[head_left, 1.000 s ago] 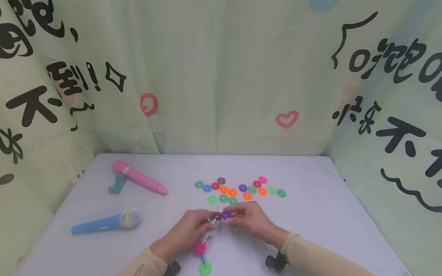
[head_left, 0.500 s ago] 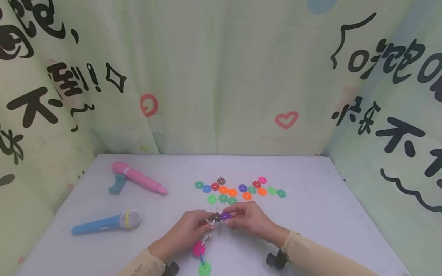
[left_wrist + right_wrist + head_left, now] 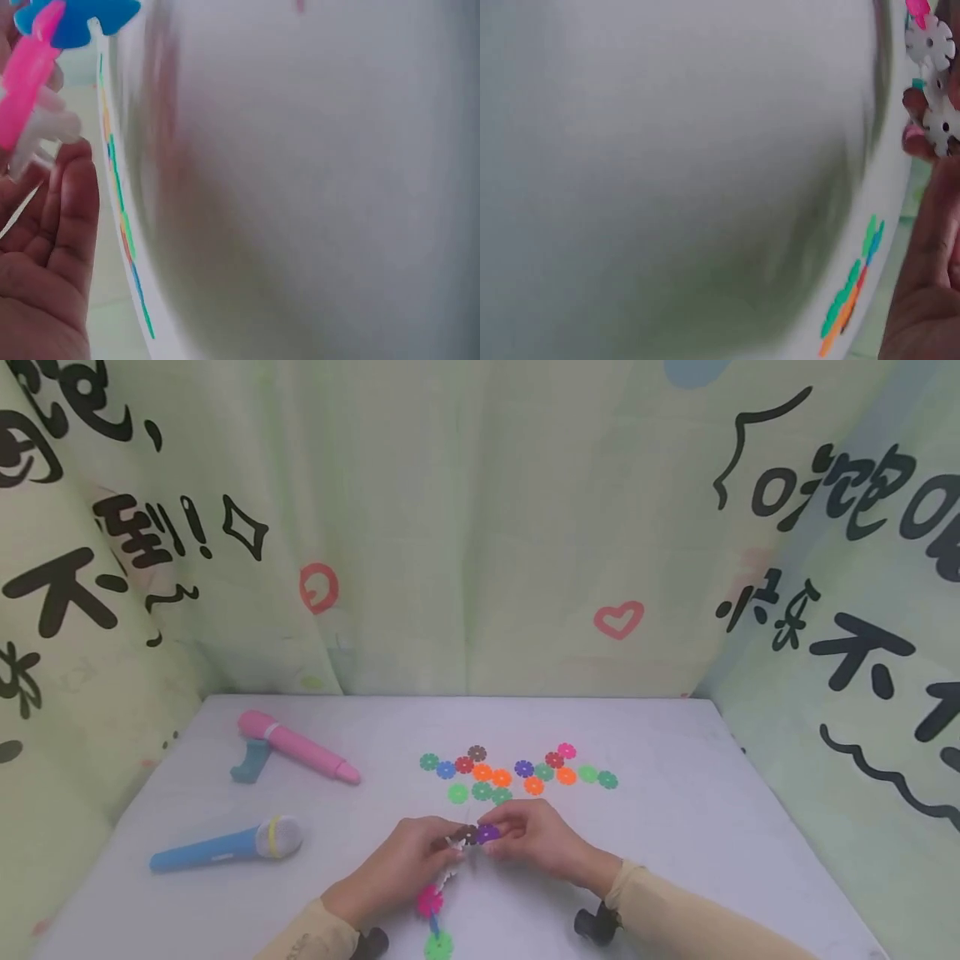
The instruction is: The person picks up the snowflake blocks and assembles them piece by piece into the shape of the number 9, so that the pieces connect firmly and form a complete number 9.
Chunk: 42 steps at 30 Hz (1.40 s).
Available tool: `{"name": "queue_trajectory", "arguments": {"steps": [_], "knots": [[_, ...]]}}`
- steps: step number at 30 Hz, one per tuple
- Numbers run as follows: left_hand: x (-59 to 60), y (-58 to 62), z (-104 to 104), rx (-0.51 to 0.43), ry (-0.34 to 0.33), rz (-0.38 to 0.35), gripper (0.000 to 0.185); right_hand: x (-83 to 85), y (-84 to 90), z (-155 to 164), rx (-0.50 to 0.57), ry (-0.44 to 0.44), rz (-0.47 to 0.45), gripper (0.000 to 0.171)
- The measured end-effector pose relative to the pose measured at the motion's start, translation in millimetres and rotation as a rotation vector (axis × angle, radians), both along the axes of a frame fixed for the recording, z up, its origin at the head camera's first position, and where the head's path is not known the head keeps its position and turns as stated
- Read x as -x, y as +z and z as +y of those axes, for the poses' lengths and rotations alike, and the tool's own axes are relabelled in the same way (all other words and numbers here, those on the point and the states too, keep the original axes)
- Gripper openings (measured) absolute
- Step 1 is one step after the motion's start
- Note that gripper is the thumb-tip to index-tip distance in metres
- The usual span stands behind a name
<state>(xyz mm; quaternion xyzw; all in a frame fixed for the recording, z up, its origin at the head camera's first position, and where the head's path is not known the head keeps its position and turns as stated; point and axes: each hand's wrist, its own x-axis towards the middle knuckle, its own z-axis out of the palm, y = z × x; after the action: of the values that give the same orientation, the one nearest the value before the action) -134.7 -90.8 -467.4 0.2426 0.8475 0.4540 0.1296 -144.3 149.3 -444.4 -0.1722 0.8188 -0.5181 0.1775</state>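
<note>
In the head view my left hand [image 3: 408, 856] grips a chain of notched plastic discs near its upper end. A brown disc [image 3: 469, 835] sits at its fingertips. My right hand [image 3: 543, 843] pinches a purple disc [image 3: 488, 833] right against the brown one. Below the left fingers the chain runs through white discs [image 3: 448, 880], a pink disc [image 3: 430, 901] and a blue disc seen edge-on to a light green disc [image 3: 438, 946]. The left wrist view shows the blue disc [image 3: 82, 19] close up; the right wrist view shows white discs [image 3: 930, 41] by the fingers.
Several loose discs [image 3: 501, 778] in mixed colours lie flat beyond the hands. On the left are a pink toy microphone [image 3: 303, 749], a teal curved piece [image 3: 252, 762] and a blue microphone [image 3: 225, 847]. Printed curtains [image 3: 465, 527] enclose the white table [image 3: 675, 827].
Both hands keep their hold, with the brown and purple discs side by side and slightly lower. The whole head view has shifted a little; the loose discs stay put on the table.
</note>
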Motion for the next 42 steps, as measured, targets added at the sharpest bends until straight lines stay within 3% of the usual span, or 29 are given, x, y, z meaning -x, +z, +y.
{"name": "queue_trajectory", "arguments": {"steps": [4, 9, 15, 21, 25, 31, 36, 42], "knots": [[2.4, -1.9, -6, -0.023, 0.045, -0.055, 0.032, 1.1, 6.9, 4, -0.075, 0.052, 0.043, 0.038], [4.0, 1.3, -12, -0.07, 0.052, -0.101, 0.036, 1.5, 10.7, 7, -0.066, 0.089, 0.07, 0.048], [3.5, 6.6, -15, -0.089, 0.02, -0.105, 0.039, 2.5, 8.2, 0, -0.072, 0.148, 0.204, 0.053], [3.9, 4.3, -14, -0.097, 0.011, -0.088, 0.039, 5.5, 8.6, -7, -0.11, 0.221, 0.353, 0.053], [3.8, 4.2, -12, -0.097, 0.013, -0.068, 0.037, 4.9, 9.1, -8, -0.139, 0.24, 0.403, 0.051], [0.5, 9.0, -9, -0.033, 0.038, -0.046, 0.029, 2.1, 9.3, -2, -0.189, 0.232, 0.346, 0.048], [-2.3, 12.0, -8, -0.006, 0.067, -0.076, 0.029, 3.4, 9.0, 13, -0.265, 0.21, 0.326, 0.048], [-2.9, 9.7, -10, 0.015, 0.072, -0.082, 0.031, 20.5, 0.8, 43, -0.369, 0.061, 0.302, 0.045]]}}
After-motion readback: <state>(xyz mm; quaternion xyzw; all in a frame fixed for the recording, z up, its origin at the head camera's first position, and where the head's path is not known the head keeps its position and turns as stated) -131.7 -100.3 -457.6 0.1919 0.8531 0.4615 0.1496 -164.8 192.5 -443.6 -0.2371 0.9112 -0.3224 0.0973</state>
